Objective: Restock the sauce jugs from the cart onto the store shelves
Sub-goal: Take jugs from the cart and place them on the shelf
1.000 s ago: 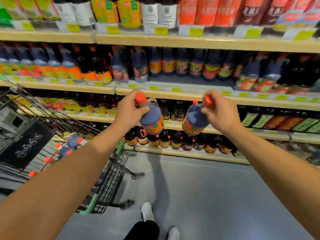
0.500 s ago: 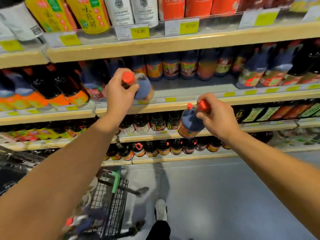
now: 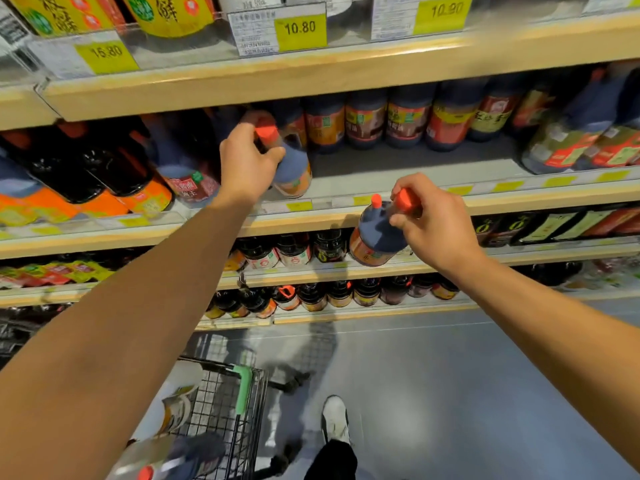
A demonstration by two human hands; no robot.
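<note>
- A store aisle is seen from a head-worn camera, looking forward and down along two bare outstretched arms toward wooden shelves packed with dark sauce bottles.
- The left hand is curled around the handle of a dark sauce jug with an orange-red cap; the grip is closed on that jug.
- This jug is tilted, and its base is set on the front of the middle shelf, just beside a row of jugs with red and orange labels on the left.
- The right hand is wrapped around the handle of a second sauce jug — its grip is closed on it as well.
- The second jug is held in the air in front of the shelf edge, below the level of the first, tilted with its small orange spout cap pointing up.
- Yellow price tags are clipped along the top shelf edge.
- At the bottom left, a wire cart with a green handle is seen on the grey floor; blurred containers lie inside it.
- A white shoe is seen below — to the right of the cart.
</note>
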